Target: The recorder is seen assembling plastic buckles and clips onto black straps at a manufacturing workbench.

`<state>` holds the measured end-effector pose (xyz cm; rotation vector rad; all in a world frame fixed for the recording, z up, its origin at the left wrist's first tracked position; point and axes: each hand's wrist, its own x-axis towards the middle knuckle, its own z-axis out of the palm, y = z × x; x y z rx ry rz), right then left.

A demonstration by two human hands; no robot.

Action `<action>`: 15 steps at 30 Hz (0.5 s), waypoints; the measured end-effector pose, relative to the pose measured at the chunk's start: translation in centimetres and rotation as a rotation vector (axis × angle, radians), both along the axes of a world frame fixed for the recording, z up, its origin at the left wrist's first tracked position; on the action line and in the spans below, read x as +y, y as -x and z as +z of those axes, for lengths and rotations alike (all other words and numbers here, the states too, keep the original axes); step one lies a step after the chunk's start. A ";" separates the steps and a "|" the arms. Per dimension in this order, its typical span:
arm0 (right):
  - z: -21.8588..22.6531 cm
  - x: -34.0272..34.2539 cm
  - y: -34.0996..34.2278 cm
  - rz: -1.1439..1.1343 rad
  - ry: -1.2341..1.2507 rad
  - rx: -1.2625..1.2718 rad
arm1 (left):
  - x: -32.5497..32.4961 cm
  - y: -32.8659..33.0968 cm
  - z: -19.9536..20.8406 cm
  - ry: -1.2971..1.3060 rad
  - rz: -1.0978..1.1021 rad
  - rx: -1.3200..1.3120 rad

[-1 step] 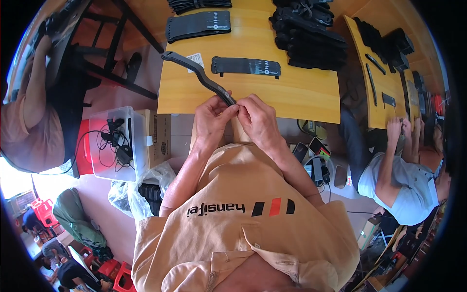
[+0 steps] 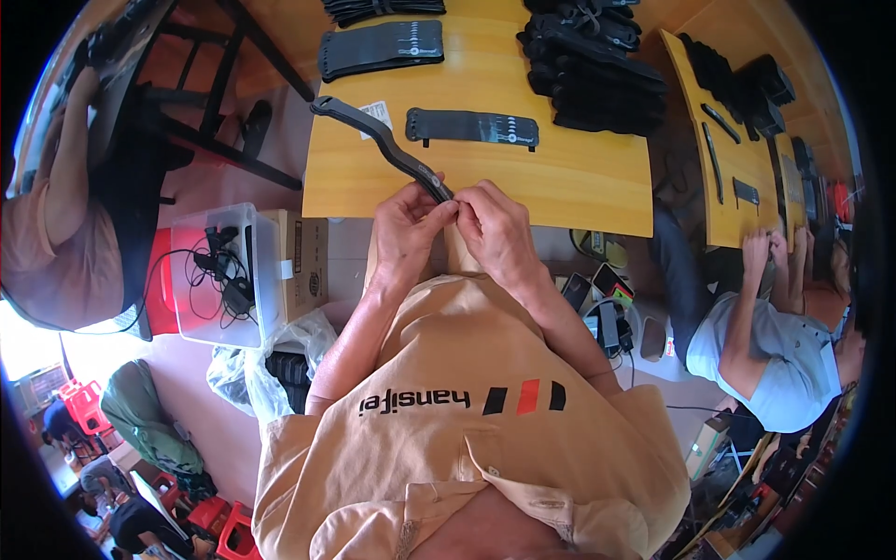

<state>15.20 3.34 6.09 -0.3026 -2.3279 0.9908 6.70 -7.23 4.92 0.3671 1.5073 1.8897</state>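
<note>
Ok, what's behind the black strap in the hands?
Behind the black strap, the yellow wooden table and part of a white label show; whatever the strap itself covers cannot be seen.

Black strap [image 2: 385, 143] rolled slightly between left hand [image 2: 405, 233] and right hand [image 2: 492, 226]: broad face turned up more, white print [image 2: 430, 176] near fingers clearer than before; far end up a touch; co-worker's hand [image 2: 755, 246] at side desk [image 2: 733, 173] slightly nearer co-worker's body, small shift only

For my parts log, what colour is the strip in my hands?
The strip is black with small pale markings, best seen in the head view.
</note>
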 end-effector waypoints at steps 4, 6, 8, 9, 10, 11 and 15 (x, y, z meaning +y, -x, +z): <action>0.2 -0.1 0.1 -0.008 -0.051 -0.012 | 0.3 -0.2 0.0 -0.032 0.034 0.024; 0.4 -0.2 0.0 -0.008 -0.038 0.034 | 0.4 -0.2 0.3 -0.025 0.059 0.048; 0.3 -0.4 -0.2 -0.014 -0.021 0.025 | 0.0 0.2 0.6 0.246 -0.023 0.281; 0.3 -0.5 -0.3 -0.018 -0.003 0.017 | -0.2 0.3 0.9 0.247 -0.021 0.280; 0.3 -0.5 -0.2 -0.017 -0.003 0.017 | -0.4 0.3 1.3 0.348 -0.068 0.302; 0.3 -0.6 -0.2 -0.020 0.032 0.029 | -0.6 0.3 1.5 0.449 -0.115 0.324; -0.1 -0.4 0.0 0.022 0.171 0.027 | -1.1 0.6 1.6 0.443 -0.178 0.301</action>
